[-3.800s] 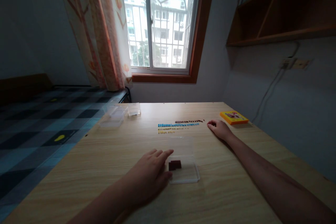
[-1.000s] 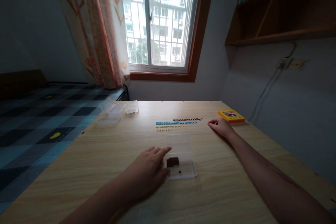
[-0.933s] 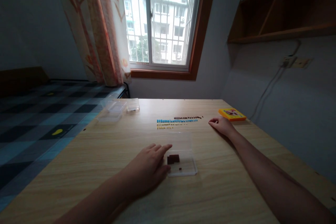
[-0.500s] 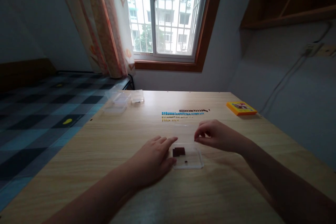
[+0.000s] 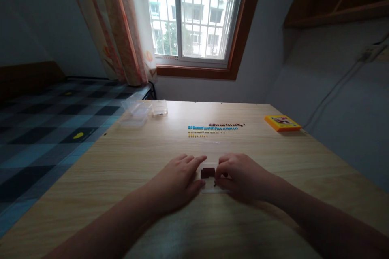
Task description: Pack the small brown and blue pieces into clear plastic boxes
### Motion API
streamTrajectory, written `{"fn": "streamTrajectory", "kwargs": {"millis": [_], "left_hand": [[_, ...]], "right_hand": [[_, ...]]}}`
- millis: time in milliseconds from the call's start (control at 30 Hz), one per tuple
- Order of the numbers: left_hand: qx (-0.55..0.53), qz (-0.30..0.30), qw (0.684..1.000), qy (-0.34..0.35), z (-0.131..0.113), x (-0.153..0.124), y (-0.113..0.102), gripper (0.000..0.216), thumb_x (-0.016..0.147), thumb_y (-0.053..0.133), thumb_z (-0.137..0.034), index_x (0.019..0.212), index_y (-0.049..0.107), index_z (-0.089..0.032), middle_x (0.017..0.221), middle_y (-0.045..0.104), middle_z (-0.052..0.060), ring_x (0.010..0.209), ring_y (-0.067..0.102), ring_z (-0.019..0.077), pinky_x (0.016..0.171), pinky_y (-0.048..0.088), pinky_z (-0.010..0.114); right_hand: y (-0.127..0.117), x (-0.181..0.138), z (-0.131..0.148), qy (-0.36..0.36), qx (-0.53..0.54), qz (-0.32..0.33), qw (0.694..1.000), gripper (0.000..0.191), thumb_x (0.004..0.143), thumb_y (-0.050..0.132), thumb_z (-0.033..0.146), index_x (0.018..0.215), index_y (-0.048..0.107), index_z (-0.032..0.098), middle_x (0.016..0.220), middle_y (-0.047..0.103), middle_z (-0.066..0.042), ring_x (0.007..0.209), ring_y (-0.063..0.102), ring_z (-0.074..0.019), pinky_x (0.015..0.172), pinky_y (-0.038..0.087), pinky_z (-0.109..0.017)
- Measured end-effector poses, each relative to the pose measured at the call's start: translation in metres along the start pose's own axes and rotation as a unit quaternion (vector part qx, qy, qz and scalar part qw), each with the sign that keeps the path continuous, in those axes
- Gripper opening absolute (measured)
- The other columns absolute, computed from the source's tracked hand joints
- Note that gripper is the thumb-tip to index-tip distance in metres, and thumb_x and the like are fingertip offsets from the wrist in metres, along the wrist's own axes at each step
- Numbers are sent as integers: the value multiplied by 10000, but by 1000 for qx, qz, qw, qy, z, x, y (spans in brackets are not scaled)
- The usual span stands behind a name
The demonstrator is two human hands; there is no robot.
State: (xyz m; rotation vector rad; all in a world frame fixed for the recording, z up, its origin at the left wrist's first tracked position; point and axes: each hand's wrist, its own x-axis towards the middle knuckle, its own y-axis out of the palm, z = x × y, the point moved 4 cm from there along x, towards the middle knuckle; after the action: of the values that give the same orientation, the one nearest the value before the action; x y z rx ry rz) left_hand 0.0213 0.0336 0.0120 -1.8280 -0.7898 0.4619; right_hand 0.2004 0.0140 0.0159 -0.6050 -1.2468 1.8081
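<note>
My left hand point(image 5: 179, 178) lies flat on the wooden table point(image 5: 121, 170), fingers stretched out, its tips against the left edge of a shallow clear tray point(image 5: 209, 189). In the tray sits a dark brown block point(image 5: 208, 173). My right hand point(image 5: 240, 176) covers the right part of the tray, fingers curled into a pinch right beside the block. What the pinch holds is hidden. Farther back lie a row of dark pieces point(image 5: 226, 124), a row of blue pieces point(image 5: 212, 128) and a short row of yellow pieces point(image 5: 197, 135).
A yellow box point(image 5: 282, 122) lies at the table's far right. Two clear plastic containers point(image 5: 136, 112) point(image 5: 159, 107) stand at the far left corner. A bed with a checkered cover point(image 5: 45, 129) is on the left, and a window with a curtain is behind the table.
My right hand has come back from the far right of the table to the clear tray and now pinches beside the brown block. The left hand stayed put. A small dark piece appeared in the tray.
</note>
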Motion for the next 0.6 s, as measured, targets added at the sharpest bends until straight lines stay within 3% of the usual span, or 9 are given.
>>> {"fn": "streamTrajectory", "kwargs": {"millis": [167, 367, 600], "left_hand": [[-4, -6, 1000, 8, 0, 0, 1, 538, 896, 538, -325, 1417, 485, -203, 1223, 649, 103, 1177, 548, 293, 1036, 419, 469], [-5, -14, 1000, 15, 2, -1, 2, 538, 907, 532, -333, 1430, 472, -223, 1246, 635, 99, 1181, 544, 293, 1043, 411, 469], [-4, -12, 1000, 14, 2, -1, 2, 537, 905, 541, -329, 1424, 480, -207, 1218, 644, 105, 1181, 540, 302, 1036, 416, 465]], "right_hand": [[-2, 1, -3, -11, 7, 0, 1000, 153, 812, 643, 152, 815, 778, 223, 774, 686, -5, 674, 574, -120, 646, 384, -231], [-7, -3, -3, -79, 10, 18, 997, 249, 834, 601, 111, 924, 785, 251, 847, 694, -11, 740, 601, -126, 682, 413, -225], [-1, -3, -1, -70, 9, 27, 997, 249, 822, 593, 101, 897, 782, 245, 832, 675, -4, 719, 586, -118, 677, 411, -226]]}}
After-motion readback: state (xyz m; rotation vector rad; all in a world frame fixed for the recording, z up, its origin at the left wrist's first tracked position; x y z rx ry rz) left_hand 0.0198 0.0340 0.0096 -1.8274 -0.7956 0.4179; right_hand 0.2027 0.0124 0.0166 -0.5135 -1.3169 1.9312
